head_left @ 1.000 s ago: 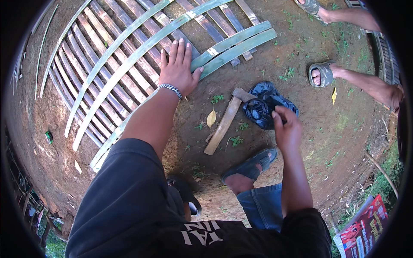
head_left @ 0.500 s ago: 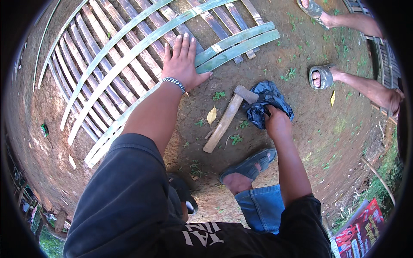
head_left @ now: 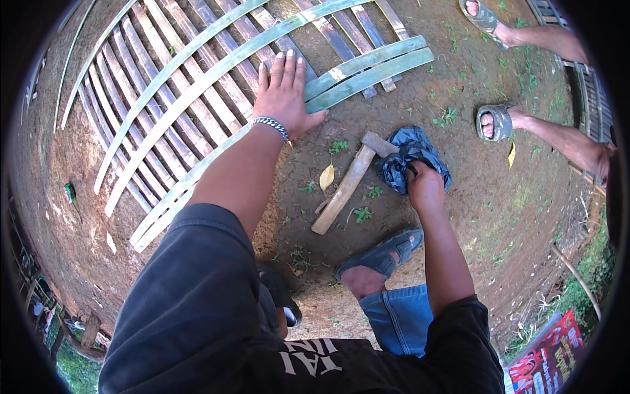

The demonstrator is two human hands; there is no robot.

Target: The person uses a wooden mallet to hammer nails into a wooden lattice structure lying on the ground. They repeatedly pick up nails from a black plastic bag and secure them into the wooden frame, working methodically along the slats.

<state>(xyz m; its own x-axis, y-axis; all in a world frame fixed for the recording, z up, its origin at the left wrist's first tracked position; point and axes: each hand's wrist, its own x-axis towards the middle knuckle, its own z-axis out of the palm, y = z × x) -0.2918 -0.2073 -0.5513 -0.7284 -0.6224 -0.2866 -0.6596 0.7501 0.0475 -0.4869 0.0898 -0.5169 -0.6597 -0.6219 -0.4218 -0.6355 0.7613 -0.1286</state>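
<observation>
My left hand (head_left: pixel 282 92) lies flat on the bamboo lattice (head_left: pixel 197 85), fingers stretched out and thumb to the side. Long green bamboo strips cross over its row of darker slats, and my palm presses where a strip and a slat meet. On the ground to the right sits a crumpled black plastic bag (head_left: pixel 420 146). My right hand (head_left: pixel 426 187) is curled at the bag's near side, closed on the plastic, with its fingertips hidden in the folds. Against the bag rests the metal head of a hammer (head_left: pixel 348 184), its wooden handle pointing toward me.
Another person's sandalled feet (head_left: pixel 493 123) stand at the right, with that person's hand (head_left: pixel 598 161) near the edge. A second slatted piece (head_left: pixel 594 98) lies behind them. A printed banner (head_left: pixel 548 358) is at lower right. Yellow leaves and small weeds dot the soil.
The view has shifted slightly. Both hands keep nearly the same places on the lattice and at the bag, and the hammer has not moved.
</observation>
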